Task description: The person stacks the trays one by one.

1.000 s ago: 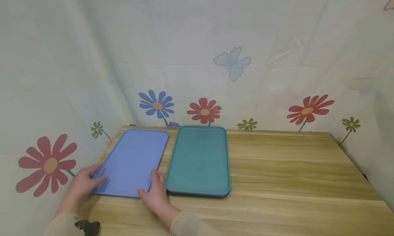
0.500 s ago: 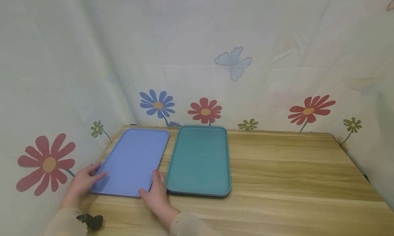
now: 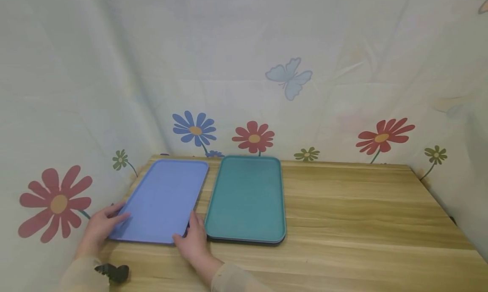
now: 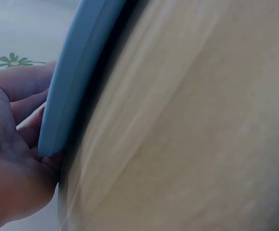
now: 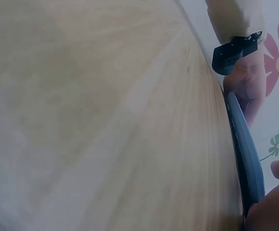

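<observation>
A periwinkle-blue rectangular tray lies at the left of the wooden table, slightly askew. My left hand grips its near left corner, thumb over the rim. At the near right corner, my right hand holds the tray with the thumb at the front edge and fingers along the right side. In the left wrist view the tray's rim crosses in front of the left fingers, hiding their tips. The right wrist view catches the near rim with a dark band beneath it; whether it is raised I cannot tell.
Right of the blue tray sits a teal tray stacked on others, whose lilac and dark rims peek out below. The wooden table extends to the right. A flower-printed curtain stands behind and at the sides.
The blue tray's near left corner has shifted slightly left, and my left hand has stayed at it. My right hand keeps its hold. The teal stack has not moved.
</observation>
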`<state>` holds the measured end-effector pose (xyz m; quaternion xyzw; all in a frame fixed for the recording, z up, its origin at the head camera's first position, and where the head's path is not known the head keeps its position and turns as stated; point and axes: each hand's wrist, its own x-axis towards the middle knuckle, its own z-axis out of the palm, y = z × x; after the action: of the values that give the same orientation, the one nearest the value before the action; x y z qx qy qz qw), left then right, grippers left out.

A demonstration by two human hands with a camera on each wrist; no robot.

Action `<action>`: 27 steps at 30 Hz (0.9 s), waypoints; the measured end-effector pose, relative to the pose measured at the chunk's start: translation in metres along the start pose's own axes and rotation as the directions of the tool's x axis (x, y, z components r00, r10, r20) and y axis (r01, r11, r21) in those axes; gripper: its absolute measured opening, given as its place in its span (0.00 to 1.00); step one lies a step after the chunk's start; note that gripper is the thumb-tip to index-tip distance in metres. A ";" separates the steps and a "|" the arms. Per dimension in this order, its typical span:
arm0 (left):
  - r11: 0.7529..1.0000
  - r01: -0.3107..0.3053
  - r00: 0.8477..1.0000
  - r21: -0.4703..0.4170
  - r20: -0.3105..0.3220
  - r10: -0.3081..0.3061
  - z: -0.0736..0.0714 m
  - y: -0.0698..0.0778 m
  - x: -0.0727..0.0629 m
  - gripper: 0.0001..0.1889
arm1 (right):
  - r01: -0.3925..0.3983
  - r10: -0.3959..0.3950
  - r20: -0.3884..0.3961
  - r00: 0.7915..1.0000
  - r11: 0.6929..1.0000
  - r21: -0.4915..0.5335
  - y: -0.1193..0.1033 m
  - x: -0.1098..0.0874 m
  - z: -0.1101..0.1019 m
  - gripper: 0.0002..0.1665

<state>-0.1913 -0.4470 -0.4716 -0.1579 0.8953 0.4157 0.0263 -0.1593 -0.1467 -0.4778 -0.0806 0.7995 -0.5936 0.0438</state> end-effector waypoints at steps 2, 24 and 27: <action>1.000 0.008 1.000 -0.021 -0.012 -0.008 0.000 -0.002 0.001 0.41 | -0.016 0.015 0.013 1.000 0.998 0.059 0.000 0.001 0.000 0.45; 0.992 -0.041 0.997 -0.116 -0.069 0.033 -0.004 -0.012 -0.005 0.29 | -0.068 0.059 0.038 0.998 0.949 0.307 0.001 -0.001 0.002 0.42; 0.990 -0.056 0.997 -0.128 -0.064 0.048 -0.005 -0.016 -0.006 0.29 | -0.059 0.052 0.030 0.998 0.945 0.323 -0.003 -0.003 0.001 0.42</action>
<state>-0.1801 -0.4586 -0.4788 -0.1485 0.8707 0.4684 -0.0220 -0.1561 -0.1483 -0.4756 -0.0560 0.6927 -0.7144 0.0816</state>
